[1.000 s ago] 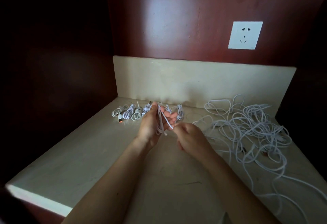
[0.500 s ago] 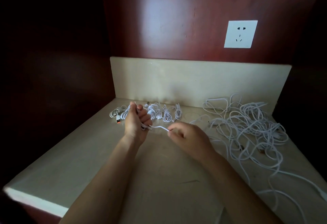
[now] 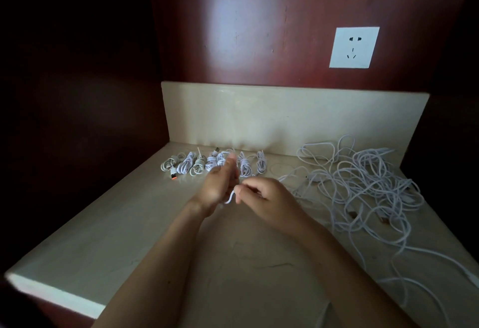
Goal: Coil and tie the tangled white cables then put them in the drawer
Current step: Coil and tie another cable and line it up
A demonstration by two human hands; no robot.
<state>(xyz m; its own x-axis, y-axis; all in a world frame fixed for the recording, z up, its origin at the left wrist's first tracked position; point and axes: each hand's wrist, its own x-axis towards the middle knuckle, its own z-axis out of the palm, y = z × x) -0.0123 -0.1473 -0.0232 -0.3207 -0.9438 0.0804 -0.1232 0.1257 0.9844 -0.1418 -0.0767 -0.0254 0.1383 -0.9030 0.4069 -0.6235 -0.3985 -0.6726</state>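
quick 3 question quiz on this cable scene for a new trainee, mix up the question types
1. True or false: the coiled bundles lie in a row at the back of the countertop.
2. What does the right hand pinch? A) a white cable B) a pair of scissors C) a drawer handle
3. Fill in: the loose tangle lies on the countertop's ____ side.

Key: 1 true; 2 A; 3 right
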